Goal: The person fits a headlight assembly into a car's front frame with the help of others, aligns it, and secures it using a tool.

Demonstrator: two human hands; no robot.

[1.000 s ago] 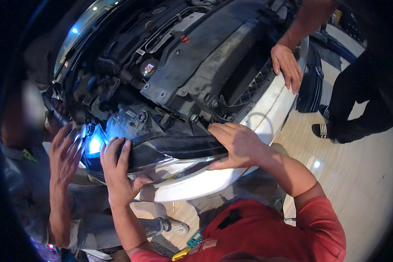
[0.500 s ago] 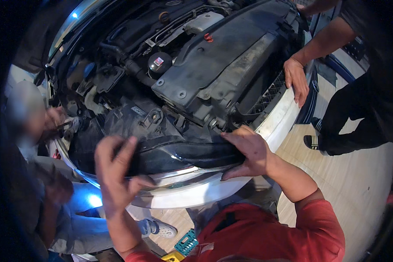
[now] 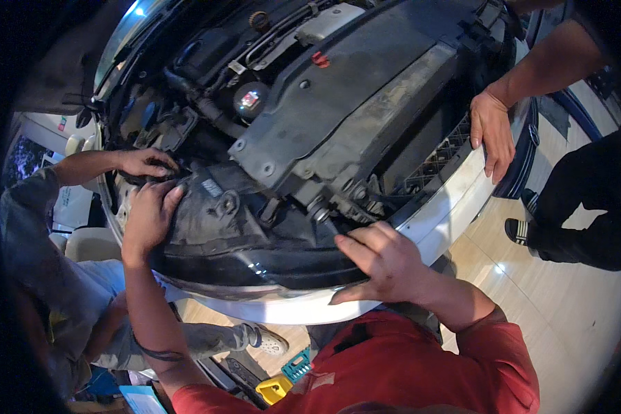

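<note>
A dark car headlight [image 3: 255, 265] with a dusty housing sits at the near-left front corner of an open engine bay. My left hand [image 3: 150, 214] is closed on the housing's outer back edge, thumb on top. At its inner end my right hand [image 3: 386, 265] grips the headlight, fingers over the top and thumb low in front, against the white bumper [image 3: 283, 310]. Just behind my left hand, a co-worker's hand [image 3: 147, 163] reaches in at the back of the housing. What that hand touches is hidden.
Another person's hand [image 3: 493, 131] rests on the bumper's far-right stretch. A black engine-bay cover [image 3: 352, 90] spans the middle. Below, by my red shirt, lie a teal bit holder [image 3: 297, 366] and a yellow object [image 3: 274, 390]. A co-worker's shoe [image 3: 269, 340] stands on the floor.
My left hand has gone from above the headlight to its outer back edge. My right hand stays at the inner end. The left co-worker's hand now reaches farther into the bay.
</note>
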